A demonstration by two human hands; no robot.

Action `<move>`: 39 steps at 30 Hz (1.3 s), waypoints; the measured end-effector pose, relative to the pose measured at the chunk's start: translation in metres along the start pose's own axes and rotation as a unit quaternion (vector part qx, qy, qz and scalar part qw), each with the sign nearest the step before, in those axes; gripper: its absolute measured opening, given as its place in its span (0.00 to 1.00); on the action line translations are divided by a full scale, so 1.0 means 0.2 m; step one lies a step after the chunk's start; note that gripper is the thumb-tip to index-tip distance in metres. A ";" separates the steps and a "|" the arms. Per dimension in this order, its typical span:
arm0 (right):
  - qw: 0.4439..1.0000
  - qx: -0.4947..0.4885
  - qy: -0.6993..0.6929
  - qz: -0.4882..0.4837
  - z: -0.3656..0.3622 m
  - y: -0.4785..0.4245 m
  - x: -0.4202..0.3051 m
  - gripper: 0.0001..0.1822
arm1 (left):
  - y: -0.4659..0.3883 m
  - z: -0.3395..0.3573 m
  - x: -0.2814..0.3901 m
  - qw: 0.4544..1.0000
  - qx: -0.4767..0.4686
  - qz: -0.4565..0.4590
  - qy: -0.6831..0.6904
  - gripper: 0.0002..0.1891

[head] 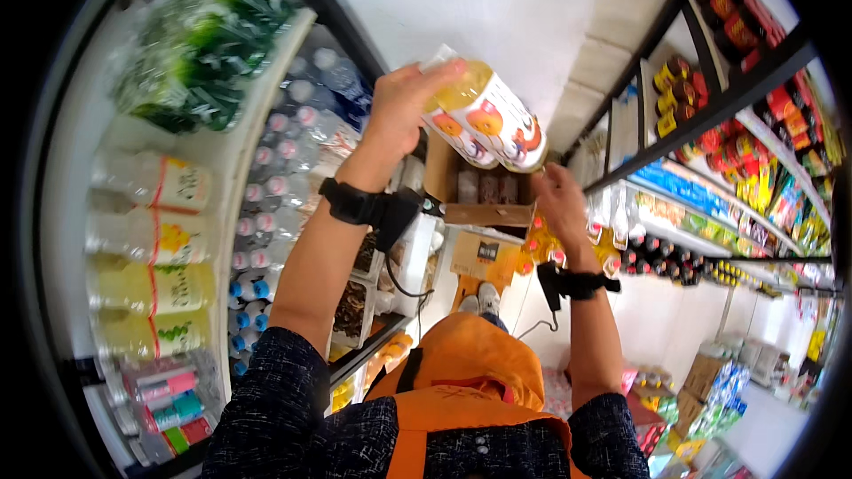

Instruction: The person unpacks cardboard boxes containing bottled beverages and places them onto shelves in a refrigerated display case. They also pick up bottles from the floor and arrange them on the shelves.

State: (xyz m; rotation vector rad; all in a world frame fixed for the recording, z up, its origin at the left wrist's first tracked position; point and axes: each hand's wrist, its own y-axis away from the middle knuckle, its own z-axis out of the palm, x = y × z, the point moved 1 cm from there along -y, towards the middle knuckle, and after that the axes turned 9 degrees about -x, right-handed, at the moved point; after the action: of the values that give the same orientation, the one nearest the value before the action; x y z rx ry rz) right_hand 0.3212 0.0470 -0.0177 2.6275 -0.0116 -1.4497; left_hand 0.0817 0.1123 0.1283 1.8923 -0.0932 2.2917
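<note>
My left hand (403, 103) grips the upper ends of two drink bottles side by side. The nearer drink bottle (511, 125) holds pale yellow liquid and has a white label with fruit pictures. Part of the other drink bottle (456, 130) is hidden behind it. Both tilt, their bases pointing down to the right. Close to the nearer bottle's base is my right hand (561, 198), fingers bent and blurred; whether it touches the bottle cannot be told. Under the bottles stands an opened cardboard carton (482, 214) with several containers (489, 187) inside.
Left, a shelf (269, 106) carries large drink bottles (150, 279) and a green plastic-wrapped pack (213, 60). Capped water bottles (276, 186) crowd beside it. Black-framed shelving (699, 116) rises at right. Another carton (489, 256) stands before my shoes, near yellow oil bottles (532, 243).
</note>
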 end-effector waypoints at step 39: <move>0.709 -0.510 -0.403 -0.273 0.03 0.74 -1.54 0.36 | 2.18 -0.16 2.38 0.713 0.394 0.197 -0.545 0.33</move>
State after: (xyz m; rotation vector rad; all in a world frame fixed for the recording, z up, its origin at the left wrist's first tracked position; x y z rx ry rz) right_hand 0.1606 -0.0766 0.2559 1.0054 1.1675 -1.8420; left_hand -0.1087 -0.2683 0.6140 3.7268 0.4558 0.9571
